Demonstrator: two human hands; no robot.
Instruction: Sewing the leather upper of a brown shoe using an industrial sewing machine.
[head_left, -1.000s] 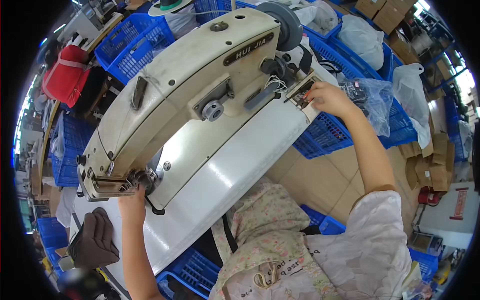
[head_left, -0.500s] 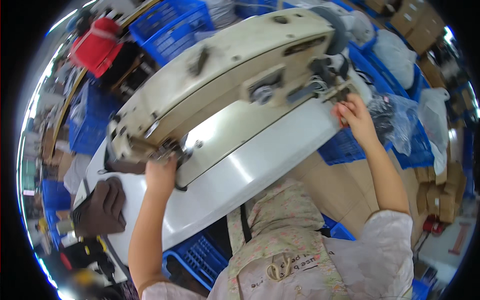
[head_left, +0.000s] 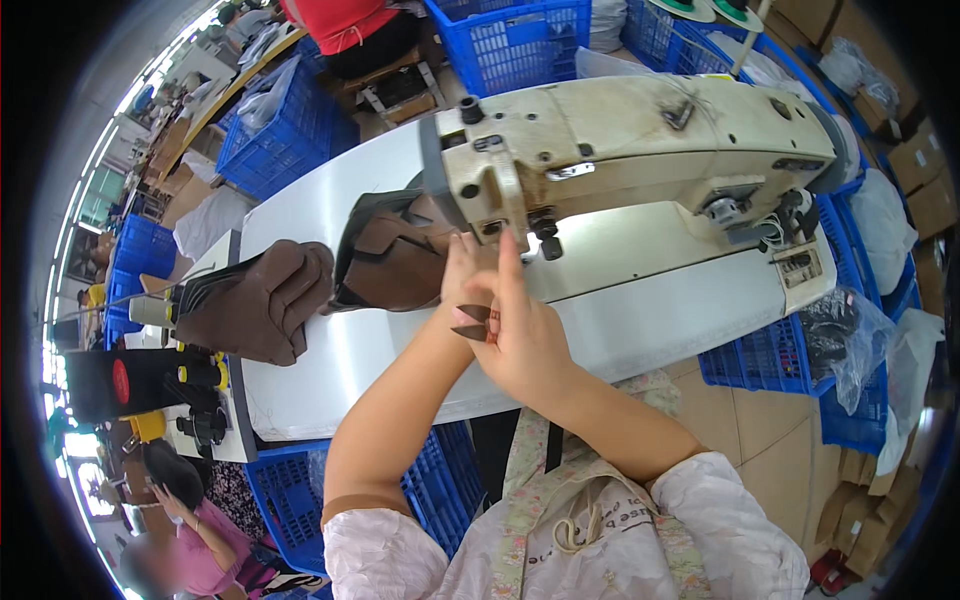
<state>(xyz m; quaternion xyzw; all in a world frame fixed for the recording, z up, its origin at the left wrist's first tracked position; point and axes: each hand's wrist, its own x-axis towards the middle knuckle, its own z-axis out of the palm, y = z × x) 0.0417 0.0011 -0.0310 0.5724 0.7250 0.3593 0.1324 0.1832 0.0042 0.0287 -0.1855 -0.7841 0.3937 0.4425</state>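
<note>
1. Blue plastic crates and a tiled floor surround a white work table that crosses the middle of my view, its edges bowed by the fisheye lens.
2. Across the table, from centre to upper right, I see a cream sewing machine, its head at upper centre.
3. Just left of that head lies a brown sewn piece with dark trim; a stack of brown pieces lies farther left.
4. At frame centre, the left hand reaches up beside the brown sewn piece, under the machine head. It is partly covered, so I cannot tell whether its fingers grip anything.
5. The right hand crosses in front of it, curled fingers holding small dark snips, blades slightly parted and pointing left; its index finger points upward.
6. I also see one person in red at upper left and another in pink at lower left.
</note>
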